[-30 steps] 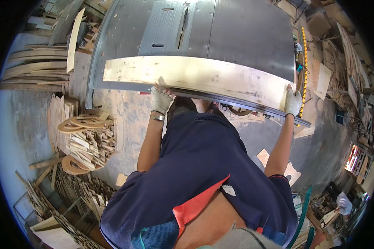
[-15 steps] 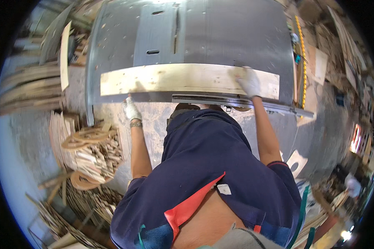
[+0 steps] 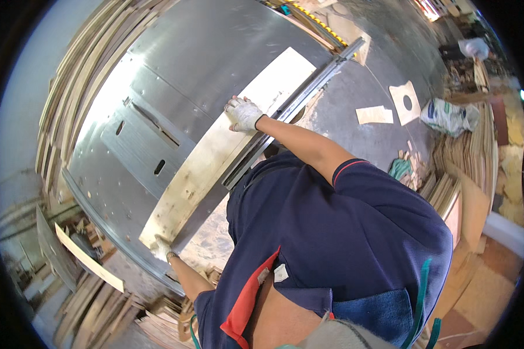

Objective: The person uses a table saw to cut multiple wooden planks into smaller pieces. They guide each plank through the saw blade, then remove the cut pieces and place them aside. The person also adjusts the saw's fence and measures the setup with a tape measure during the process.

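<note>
A long pale wooden board [image 3: 201, 166] with a curved far edge lies along the front of a grey metal machine table [image 3: 186, 64]. My right hand [image 3: 243, 113], in a whitish glove with bare fingertips, rests on the board near its middle, its fingers bent at the far edge. My left hand [image 3: 162, 247], also gloved, grips the board's left end; its fingers are partly blurred. Beside the board, a dark metal rail [image 3: 300, 96] runs along the table's front edge.
Slots [image 3: 160, 167] cut through the tabletop beyond the board. Long planks [image 3: 78, 87] stand stacked at the far left. On the floor to the right lie a plywood piece with a hole [image 3: 406, 103], a flat offcut [image 3: 374, 114] and a white sack [image 3: 448, 116].
The view has turned, so the table now slants. My left hand has come from off the near edge to the board's left end; my right hand has shifted from its right part toward its middle.
</note>
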Demonstrator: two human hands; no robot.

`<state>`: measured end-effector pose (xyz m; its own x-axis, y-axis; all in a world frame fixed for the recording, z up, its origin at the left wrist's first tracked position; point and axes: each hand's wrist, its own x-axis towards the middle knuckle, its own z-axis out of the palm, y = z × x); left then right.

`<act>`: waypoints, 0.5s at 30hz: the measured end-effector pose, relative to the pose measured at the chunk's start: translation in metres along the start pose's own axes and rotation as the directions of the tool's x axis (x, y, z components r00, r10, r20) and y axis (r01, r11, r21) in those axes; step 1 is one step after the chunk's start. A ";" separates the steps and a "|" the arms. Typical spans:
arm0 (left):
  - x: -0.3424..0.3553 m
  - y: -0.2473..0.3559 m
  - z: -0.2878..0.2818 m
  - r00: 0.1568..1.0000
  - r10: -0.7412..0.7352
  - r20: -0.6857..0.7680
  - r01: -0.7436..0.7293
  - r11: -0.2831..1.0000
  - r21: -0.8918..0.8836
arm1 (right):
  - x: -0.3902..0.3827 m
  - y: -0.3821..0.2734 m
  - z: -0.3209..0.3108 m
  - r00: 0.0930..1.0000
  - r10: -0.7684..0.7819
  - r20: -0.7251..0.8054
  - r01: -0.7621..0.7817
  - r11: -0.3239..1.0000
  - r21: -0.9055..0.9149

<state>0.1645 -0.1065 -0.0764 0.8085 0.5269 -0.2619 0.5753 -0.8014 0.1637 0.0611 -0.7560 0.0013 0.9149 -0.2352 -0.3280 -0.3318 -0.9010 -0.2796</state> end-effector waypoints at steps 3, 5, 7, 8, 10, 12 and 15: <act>0.004 -0.003 -0.014 0.998 -0.050 -0.031 0.049 0.997 -0.054 | 0.002 0.003 0.001 1.000 -0.001 -0.006 0.001 1.000 0.000; 0.003 -0.005 -0.020 0.999 -0.046 0.002 0.046 0.998 -0.035 | 0.003 0.006 0.001 1.000 -0.011 0.004 0.011 1.000 -0.019; -0.001 -0.005 -0.021 1.000 0.029 -0.006 -0.029 0.999 0.014 | 0.003 0.009 -0.001 0.999 -0.013 0.035 0.015 0.998 -0.055; -0.003 -0.004 -0.020 0.998 0.024 -0.052 -0.022 0.999 0.046 | 0.003 0.010 -0.003 1.000 -0.022 0.015 0.022 0.999 -0.033; -0.009 -0.001 -0.014 0.994 -0.020 -0.106 0.033 0.992 0.123 | 0.001 0.014 -0.008 1.000 -0.003 0.015 0.003 1.000 -0.022; -0.016 0.003 -0.010 0.990 0.006 -0.142 0.004 0.998 0.070 | -0.003 0.019 -0.015 1.000 0.026 -0.010 -0.026 0.999 0.020; -0.025 0.013 -0.004 0.995 -0.018 -0.096 0.023 0.998 0.052 | -0.009 0.027 -0.025 0.997 0.073 -0.011 -0.072 0.996 0.053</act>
<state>0.1520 -0.1291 -0.0642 0.8061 0.5660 -0.1725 0.5866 -0.8026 0.1077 0.0495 -0.7875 0.0197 0.8908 -0.3039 -0.3379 -0.4085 -0.8612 -0.3023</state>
